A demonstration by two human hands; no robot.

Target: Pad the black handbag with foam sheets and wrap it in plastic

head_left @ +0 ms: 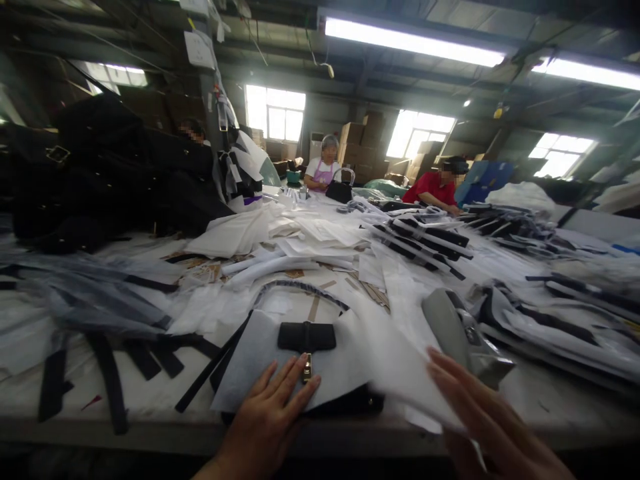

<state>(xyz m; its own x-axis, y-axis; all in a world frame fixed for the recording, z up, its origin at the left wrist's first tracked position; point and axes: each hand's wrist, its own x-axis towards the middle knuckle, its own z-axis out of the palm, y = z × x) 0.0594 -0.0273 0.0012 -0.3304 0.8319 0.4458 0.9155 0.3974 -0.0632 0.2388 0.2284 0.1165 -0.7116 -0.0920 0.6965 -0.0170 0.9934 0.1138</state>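
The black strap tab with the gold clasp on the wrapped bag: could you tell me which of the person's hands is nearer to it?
Left. The left hand lies flat with fingertips beside the black strap tab; the right hand is off to its right on white tissue paper.

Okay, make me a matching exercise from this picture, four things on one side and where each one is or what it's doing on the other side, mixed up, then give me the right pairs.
Things:
1. left hand
2. right hand
3. black clasp tab
4. black handbag with a pale handle

Places or states:
A. far down the table, in front of a seated person in a purple apron
B. flat on the wrapped bag, fingers at the gold buckle
C. under a loose white sheet at the near right
D. across the top of the white-wrapped bag, above the fingers

Pairs: 1-B, 2-C, 3-D, 4-A
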